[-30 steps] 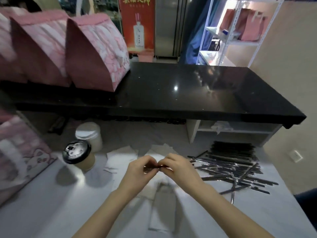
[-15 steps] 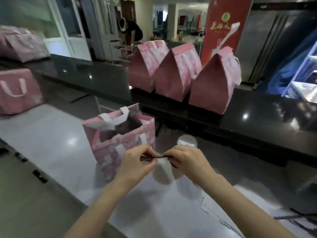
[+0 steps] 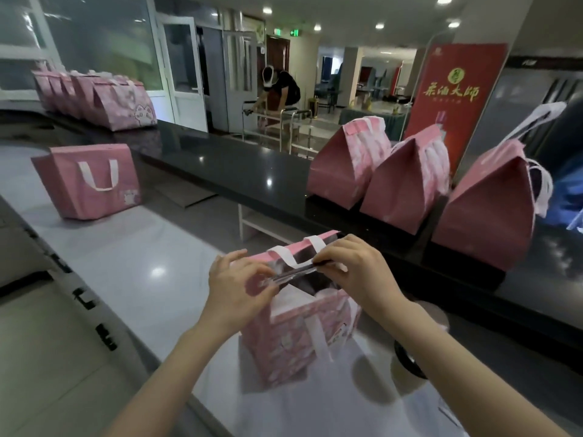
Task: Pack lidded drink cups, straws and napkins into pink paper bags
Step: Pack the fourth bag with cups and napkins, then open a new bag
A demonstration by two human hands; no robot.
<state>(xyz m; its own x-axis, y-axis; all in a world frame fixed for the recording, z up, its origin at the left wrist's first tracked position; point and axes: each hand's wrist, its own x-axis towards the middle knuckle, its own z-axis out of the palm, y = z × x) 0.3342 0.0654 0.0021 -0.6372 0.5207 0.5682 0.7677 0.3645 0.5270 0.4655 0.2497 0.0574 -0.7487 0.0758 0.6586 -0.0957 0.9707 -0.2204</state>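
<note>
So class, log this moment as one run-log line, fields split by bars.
step: straws over bag | left hand: pinching straws | right hand: pinching other end | open bag: upright beneath | cup: on counter, right

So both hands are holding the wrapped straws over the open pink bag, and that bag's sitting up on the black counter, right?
Not quite. In the head view both hands hold the straws over the open pink bag, but that bag stands on the lower white worktop, in front of the black counter.
</note>
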